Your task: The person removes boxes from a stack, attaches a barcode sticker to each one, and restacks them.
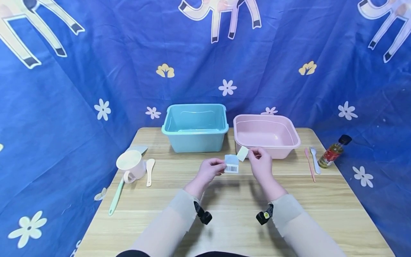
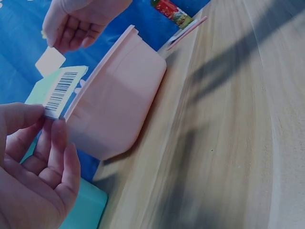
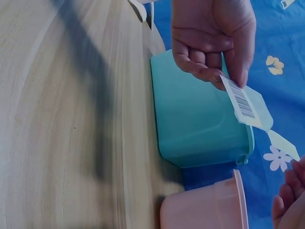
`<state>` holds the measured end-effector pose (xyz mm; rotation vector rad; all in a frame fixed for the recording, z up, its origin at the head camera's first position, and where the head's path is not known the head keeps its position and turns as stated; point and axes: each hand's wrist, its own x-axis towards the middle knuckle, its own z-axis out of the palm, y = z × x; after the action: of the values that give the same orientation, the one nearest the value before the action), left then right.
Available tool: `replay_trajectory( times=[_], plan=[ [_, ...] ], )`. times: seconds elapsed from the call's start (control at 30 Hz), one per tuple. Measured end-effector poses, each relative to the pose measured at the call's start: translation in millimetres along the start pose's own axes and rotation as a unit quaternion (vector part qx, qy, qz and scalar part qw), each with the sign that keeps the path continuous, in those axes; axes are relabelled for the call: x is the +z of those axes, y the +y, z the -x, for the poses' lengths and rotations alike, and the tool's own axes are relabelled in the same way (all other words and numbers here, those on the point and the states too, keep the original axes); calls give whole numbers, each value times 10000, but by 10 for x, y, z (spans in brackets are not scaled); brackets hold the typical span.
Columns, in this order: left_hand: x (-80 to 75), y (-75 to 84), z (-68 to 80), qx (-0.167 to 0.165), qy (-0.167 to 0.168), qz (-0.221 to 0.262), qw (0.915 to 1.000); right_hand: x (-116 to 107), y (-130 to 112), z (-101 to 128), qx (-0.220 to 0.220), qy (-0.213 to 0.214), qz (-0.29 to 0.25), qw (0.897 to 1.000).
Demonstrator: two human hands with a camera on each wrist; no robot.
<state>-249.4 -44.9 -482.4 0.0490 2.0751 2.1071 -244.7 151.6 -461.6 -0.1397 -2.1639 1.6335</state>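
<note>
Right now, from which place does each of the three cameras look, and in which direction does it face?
Head: sits above, facing forward and down at the wooden table; both forearms, left hand and right hand show.
Left wrist: sits low by the left hand, facing across to the pink plastic tub and right hand; left fingers show.
Right wrist: sits low, facing the teal plastic tub and left hand; right fingers show.
All share the small barcoded packet.
</note>
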Motion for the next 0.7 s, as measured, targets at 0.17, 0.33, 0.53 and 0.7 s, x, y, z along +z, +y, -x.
replay_trajectory(
  times=[0.17,0.33,0.53,0.7],
  plan=[
    [-18,-73,-33,-129,77,145,9998,-46,25,-30,70,91,-50,9999],
    [-42,-203,-62,-600,-135,-228,9978,-67,39,-35,21,114,-79,9999],
    [-16,-498,-75,-1082,-267,-443,9928,-46,36,-13,34,-50,-39,10000],
    [-9,-645,-76,-1321,-34,-449,9902,-11,40,14,29,-125,-9,9999]
  ],
)
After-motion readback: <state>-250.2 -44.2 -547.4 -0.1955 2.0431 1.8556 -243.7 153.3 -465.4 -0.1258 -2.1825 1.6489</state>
